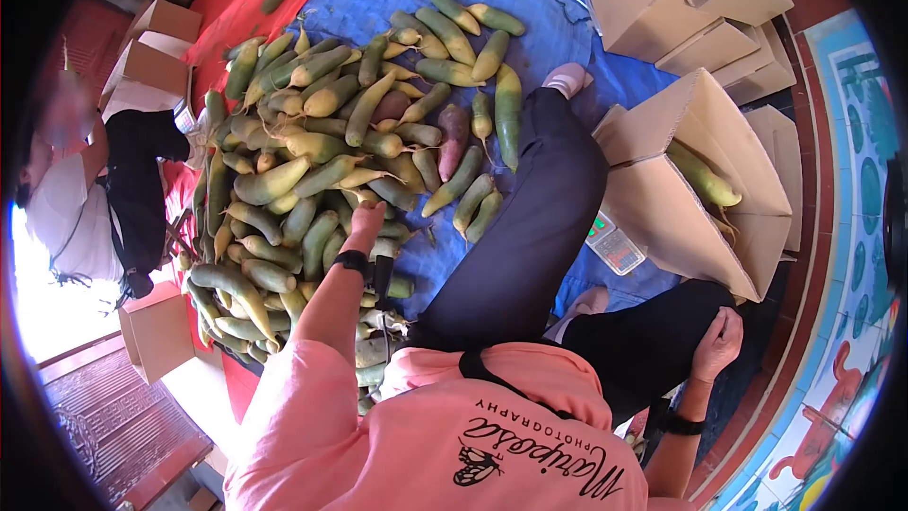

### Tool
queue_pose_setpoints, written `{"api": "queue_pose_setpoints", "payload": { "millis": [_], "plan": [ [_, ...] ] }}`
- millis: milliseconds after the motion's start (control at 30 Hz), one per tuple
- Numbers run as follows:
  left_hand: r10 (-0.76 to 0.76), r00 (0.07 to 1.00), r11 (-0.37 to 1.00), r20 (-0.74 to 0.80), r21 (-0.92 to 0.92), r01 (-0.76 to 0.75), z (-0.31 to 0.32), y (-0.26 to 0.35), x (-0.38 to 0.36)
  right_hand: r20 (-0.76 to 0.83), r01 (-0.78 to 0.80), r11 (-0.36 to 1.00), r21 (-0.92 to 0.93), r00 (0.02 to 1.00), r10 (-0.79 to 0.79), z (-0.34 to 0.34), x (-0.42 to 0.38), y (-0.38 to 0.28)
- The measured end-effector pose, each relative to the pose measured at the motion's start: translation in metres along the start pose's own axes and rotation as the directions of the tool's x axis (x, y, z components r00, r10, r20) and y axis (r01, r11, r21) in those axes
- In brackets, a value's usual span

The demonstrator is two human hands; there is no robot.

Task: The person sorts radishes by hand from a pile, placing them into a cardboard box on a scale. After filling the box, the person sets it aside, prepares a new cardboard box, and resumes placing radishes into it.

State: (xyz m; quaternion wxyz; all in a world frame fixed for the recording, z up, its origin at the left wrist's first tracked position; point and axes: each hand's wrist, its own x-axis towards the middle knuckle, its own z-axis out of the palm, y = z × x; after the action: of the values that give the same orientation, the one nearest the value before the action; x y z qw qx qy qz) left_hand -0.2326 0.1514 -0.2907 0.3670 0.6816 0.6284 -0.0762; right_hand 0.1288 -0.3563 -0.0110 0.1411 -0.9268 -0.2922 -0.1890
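Observation:
My left hand [367, 220] reaches into a large heap of green radishes [326, 147], its fingers closed round the pale, thin end of one radish [359, 197]. On the right, my right hand [719, 344] lies on my bent knee with loosely curved fingers and holds nothing. An open cardboard box [653, 213], tipped toward me, has a few green radishes [702, 175] inside. Beside the box, a small scale [615, 244] with a lit green display rests on the blue tarp [430, 270]. A reddish radish [454, 137] is among the green ones.
Empty-looking cardboard boxes [653, 0] are stacked at the upper right. Another person [95, 189] sits at the left by the heap, near more boxes [147, 71]. A red sheet [246, 5] borders the blue tarp. A tiled, painted wall [856, 189] runs along the right.

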Motion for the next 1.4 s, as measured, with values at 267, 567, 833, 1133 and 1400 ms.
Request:
{"api": "queue_pose_setpoints", "payload": {
  "millis": [267, 567, 833, 1133, 1400],
  "plan": [
    [-0.296, 0.830, 0.574, 0.474, -0.606, 0.551, 0.062, 0.037, 0.018, 0.010, -0.009, 0.999, -0.031, 1.000, 0.009, -0.002, 0.000, -0.003],
    [-0.269, 0.800, 0.430, 0.537, -0.676, 0.598, 0.061, 0.026, 0.020, 0.036, -0.043, 0.998, -0.053, 0.998, 0.045, -0.006, 0.000, -0.004],
    [0.172, 0.862, 0.930, 0.476, 0.209, -0.301, 0.114, 0.006, 0.023, 0.036, -0.047, 0.998, -0.046, 0.998, 0.048, -0.006, -0.001, -0.001],
    [0.013, 0.959, 0.982, 0.284, 0.176, -0.066, 0.129, 0.048, 0.023, 0.072, -0.124, 0.990, -0.071, 0.989, 0.129, -0.010, 0.003, -0.002],
    [0.019, 0.946, 0.883, 0.324, 0.438, -0.168, 0.153, 0.030, 0.046, 0.057, -0.144, 0.987, -0.068, 0.987, 0.148, -0.009, 0.014, -0.008]
  ]
}}
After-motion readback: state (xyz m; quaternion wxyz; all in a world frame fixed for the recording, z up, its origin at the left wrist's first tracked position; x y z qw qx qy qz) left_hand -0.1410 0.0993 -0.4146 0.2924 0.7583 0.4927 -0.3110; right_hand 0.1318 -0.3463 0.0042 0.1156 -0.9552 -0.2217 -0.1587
